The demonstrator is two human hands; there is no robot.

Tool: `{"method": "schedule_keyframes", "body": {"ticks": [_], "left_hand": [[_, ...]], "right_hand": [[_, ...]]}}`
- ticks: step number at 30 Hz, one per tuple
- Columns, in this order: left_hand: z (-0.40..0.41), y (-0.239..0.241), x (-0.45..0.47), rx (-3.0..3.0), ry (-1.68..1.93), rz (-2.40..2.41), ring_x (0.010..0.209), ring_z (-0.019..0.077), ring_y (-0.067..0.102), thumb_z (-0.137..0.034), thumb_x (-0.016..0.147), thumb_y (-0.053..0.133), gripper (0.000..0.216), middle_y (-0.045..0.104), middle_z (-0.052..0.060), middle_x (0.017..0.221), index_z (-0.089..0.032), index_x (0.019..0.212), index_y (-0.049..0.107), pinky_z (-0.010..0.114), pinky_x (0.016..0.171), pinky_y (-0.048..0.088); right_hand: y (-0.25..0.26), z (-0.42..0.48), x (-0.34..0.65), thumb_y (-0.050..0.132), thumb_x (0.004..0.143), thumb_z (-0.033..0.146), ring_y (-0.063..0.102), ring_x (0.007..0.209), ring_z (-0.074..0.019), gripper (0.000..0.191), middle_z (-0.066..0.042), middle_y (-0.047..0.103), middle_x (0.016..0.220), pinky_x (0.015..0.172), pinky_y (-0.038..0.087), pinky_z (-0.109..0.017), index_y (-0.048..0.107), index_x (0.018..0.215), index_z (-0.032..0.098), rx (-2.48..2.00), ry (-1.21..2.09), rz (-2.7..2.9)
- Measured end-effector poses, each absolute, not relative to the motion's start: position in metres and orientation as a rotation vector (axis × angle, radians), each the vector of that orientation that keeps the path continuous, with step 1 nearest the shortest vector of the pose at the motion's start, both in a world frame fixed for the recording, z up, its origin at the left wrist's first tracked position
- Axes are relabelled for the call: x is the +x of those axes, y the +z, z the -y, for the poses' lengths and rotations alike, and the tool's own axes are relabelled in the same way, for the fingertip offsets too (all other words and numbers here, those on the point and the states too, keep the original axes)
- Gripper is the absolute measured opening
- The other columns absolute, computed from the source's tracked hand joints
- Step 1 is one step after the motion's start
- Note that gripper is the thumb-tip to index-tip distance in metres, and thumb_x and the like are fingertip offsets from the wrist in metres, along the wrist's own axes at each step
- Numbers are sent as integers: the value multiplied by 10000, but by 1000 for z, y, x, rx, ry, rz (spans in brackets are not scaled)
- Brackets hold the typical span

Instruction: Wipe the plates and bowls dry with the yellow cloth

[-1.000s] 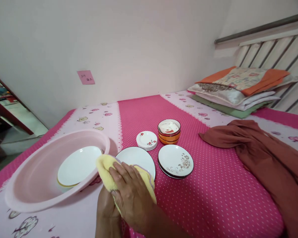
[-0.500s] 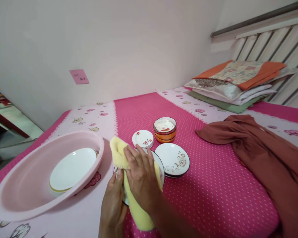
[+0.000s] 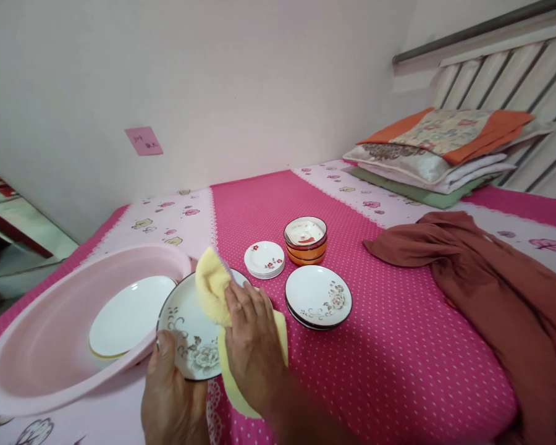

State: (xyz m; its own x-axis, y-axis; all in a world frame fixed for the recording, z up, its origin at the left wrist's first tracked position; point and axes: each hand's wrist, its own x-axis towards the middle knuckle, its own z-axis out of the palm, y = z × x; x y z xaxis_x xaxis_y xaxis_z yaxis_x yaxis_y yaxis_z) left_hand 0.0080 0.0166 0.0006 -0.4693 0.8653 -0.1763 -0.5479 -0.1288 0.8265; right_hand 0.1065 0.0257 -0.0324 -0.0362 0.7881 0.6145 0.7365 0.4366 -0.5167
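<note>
Flowered plate: swung leftward since half a second ago, baring brown flowers; tilted in the left grip.
Left grip: closed round the near rim, thumb on the face.
Right grip: laid flat on yellow cloth; thumb hidden, cannot tell how tightly closed.
Yellow cloth: bunched against the plate ahead of the right grip, also hanging beneath it.
Pink basin: left of the left grip, white plate inside.
Bowl stack, small plates: beyond the right grip.
Plate stack: right of the right grip.
</note>
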Motion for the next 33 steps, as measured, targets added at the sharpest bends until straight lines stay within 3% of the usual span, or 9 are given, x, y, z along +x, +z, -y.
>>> {"method": "schedule_keyframes", "body": {"ticks": [4, 9, 15, 19, 25, 29, 31, 33], "left_hand": [[-20, -4, 0, 467, 1769, -1084, 1312, 320, 666, -563, 976, 616, 478, 787, 75, 1261, -286, 1355, 705, 432, 1047, 598], [-28, -12, -12, 480, 1714, -1062, 1263, 245, 686, -593, 1003, 548, 477, 788, 76, 1182, -262, 1299, 720, 323, 1009, 605], [-33, -14, 0, 492, 1644, -1010, 1270, 254, 676, -478, 1010, 569, 400, 776, 102, 1155, -201, 1237, 747, 338, 1050, 580], [-29, -11, 16, 523, 1622, -953, 1277, 274, 678, -349, 943, 665, 386, 792, 89, 1194, -186, 1285, 739, 378, 1092, 553], [-23, -18, 18, 469, 1517, -882, 1237, 337, 715, -343, 921, 757, 440, 804, 151, 1208, -170, 1324, 723, 459, 1101, 553], [-23, -18, 10, 357, 1531, -848, 1277, 321, 696, -341, 989, 682, 458, 776, 160, 1293, -169, 1413, 671, 469, 1160, 503], [-23, -15, 6, 304, 1519, -792, 1332, 313, 657, -359, 1028, 620, 473, 745, 153, 1357, -189, 1469, 634, 472, 1200, 457], [-22, -11, 3, 236, 1519, -752, 1379, 309, 616, -365, 1056, 562, 482, 722, 147, 1395, -197, 1506, 604, 478, 1230, 415]], "right_hand": [[-30, -9, 94, 457, 997, 83, 364, 1527, -303, 626, -110, 477, 1647, 1297, 314, -555, 378, 1617, 121, -1198, 165, 1931], [-25, 4, 82, 450, 1070, 212, 369, 1517, -253, 543, -41, 504, 1632, 1329, 278, -450, 402, 1607, 156, -1069, 215, 1970], [-22, 0, 89, 458, 1044, 129, 301, 1546, -243, 526, -58, 500, 1622, 1313, 268, -462, 440, 1569, 163, -1127, 164, 1909], [-15, -9, 100, 469, 1044, 118, 445, 1409, -274, 469, -104, 592, 1490, 1206, 360, -491, 507, 1507, 183, -1188, 52, 1788], [-10, -35, 142, 475, 1026, 97, 563, 1088, -296, 372, -152, 665, 1215, 941, 464, -465, 644, 1349, 167, -1325, -163, 1579], [-14, -51, 181, 512, 1026, 290, 616, 987, -305, 278, -134, 696, 1032, 888, 504, -456, 706, 1179, 163, -1329, -4, 1377], [-13, -54, 196, 581, 989, 438, 671, 927, -304, 344, -117, 738, 993, 847, 538, -442, 710, 1172, 177, -1353, 251, 1166], [-9, -54, 207, 673, 913, 516, 714, 967, -320, 496, -128, 774, 1092, 853, 560, -443, 687, 1276, 178, -1354, 449, 926]]}}
